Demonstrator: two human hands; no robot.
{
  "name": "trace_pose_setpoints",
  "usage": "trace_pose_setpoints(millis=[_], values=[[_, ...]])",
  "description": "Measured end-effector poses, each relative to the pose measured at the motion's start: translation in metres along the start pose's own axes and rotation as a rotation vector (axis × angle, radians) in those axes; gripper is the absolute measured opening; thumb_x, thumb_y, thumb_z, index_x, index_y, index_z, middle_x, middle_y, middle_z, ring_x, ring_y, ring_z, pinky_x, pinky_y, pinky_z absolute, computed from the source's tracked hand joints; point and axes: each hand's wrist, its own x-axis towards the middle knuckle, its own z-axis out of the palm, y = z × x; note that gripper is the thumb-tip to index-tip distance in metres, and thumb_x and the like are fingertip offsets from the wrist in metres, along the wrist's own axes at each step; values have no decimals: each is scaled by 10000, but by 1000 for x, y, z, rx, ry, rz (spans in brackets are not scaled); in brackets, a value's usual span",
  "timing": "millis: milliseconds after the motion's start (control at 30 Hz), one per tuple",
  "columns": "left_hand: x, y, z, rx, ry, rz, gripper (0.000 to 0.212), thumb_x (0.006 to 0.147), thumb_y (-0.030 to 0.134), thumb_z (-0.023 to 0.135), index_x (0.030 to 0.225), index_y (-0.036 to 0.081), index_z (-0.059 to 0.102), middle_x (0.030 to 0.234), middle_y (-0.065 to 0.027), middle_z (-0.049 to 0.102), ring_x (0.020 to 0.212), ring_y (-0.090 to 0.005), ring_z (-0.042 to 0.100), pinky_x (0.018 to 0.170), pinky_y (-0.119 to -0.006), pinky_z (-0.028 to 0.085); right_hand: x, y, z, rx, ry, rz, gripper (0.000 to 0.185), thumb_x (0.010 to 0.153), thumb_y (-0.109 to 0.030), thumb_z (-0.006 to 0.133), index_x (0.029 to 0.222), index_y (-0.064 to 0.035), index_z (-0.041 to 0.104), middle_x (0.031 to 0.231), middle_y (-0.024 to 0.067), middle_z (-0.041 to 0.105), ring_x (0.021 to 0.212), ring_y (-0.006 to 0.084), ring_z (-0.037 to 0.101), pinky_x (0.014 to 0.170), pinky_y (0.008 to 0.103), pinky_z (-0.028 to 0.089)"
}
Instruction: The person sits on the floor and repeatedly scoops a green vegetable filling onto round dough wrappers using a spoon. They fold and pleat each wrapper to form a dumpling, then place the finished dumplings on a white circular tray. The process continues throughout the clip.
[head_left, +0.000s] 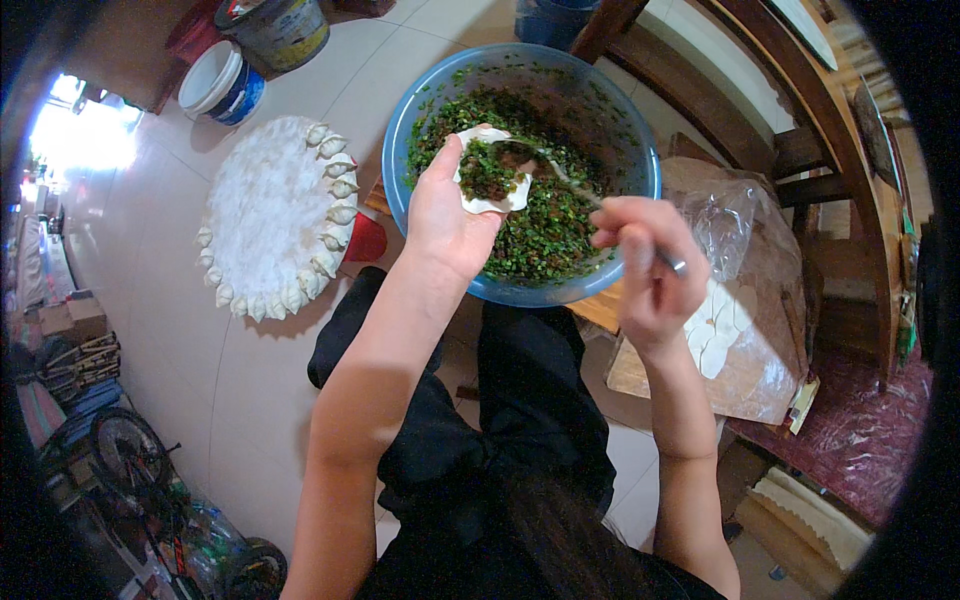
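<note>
On my left hand (448, 214) lies a round dough wrapper (514, 199), held over the near left part of a large blue basin (395, 176). A mound of chopped green and brown filling (484, 172) rests on the wrapper. My right hand (656, 259) grips the handle of a metal spoon (577, 182), whose bowl reaches to the filling on the wrapper. More of the chopped filling (540, 244) covers the basin's bottom and clings to its walls. The palm side of my left hand is partly hidden under the wrapper.
To the left, a round floured tray (259, 206) carries folded dumplings (341, 214) along its rim. Flat wrappers (712, 337) lie on a wooden board (765, 394) at right, near a clear plastic bag (720, 229). Buckets (225, 86) stand far left; a bicycle (150, 480) is at lower left.
</note>
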Motion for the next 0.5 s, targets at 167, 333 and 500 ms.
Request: trace_pose_setpoints(millis=[167, 333, 500], values=[[-4, -2, 6, -24, -50, -3, 394, 997, 275, 326, 1230, -8, 472, 1212, -160, 546, 1127, -306, 521, 994, -464, 410, -3, 1, 1, 6, 104, 16, 138, 919, -79, 542, 938, 41, 607, 856, 138, 644, 673, 156, 615, 624, 279, 513], [-6, -4, 5, -2, -14, 6, 347, 994, 268, 343, 1155, 13, 513, 1146, -142, 574, 1074, -283, 544, 970, -455, 429, -4, -1, 10, 607, 274, 695, 283, 975, -241, 470, 1011, 13, 590, 800, 88, 636, 633, 100, 557, 593, 225, 459], [-4, -5, -4, 18, -56, -14, 337, 996, 284, 334, 1089, 37, 542, 1073, -113, 598, 1031, -258, 559, 942, -435, 439, -11, 5, 19, 403, 199, 692, 267, 972, -223, 476, 1008, 17, 589, 803, 96, 638, 645, 102, 560, 614, 234, 469]])
